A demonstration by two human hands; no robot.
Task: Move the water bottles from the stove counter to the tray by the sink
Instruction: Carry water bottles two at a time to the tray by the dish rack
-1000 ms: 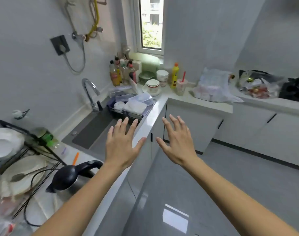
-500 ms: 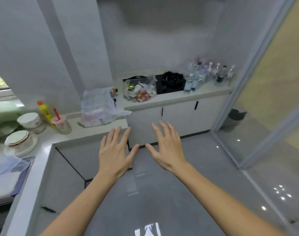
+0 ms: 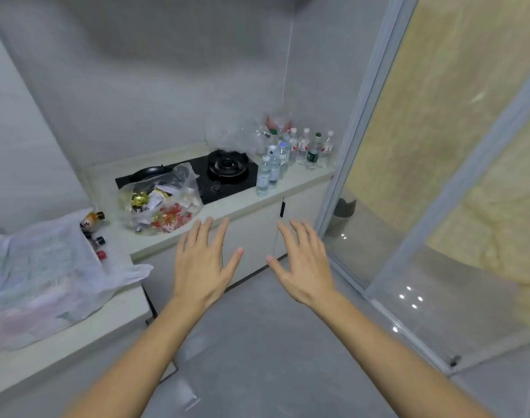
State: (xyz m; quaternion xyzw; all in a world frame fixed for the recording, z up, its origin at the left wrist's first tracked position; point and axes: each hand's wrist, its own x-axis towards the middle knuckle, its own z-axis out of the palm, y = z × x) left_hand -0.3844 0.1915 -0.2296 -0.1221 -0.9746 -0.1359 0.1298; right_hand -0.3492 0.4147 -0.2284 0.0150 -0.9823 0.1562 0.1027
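Left hand (image 3: 201,267) and right hand (image 3: 302,265) outstretched — palms down, fingers spread.

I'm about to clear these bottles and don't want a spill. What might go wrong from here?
The clear plastic water bottles stand packed together at the counter's right end; pulling one out may topple its neighbours. The front bottle with the pale green cap stands near the counter edge and might drop to the floor. Both the left hand and right hand are empty and open, so overloading them is tempting.
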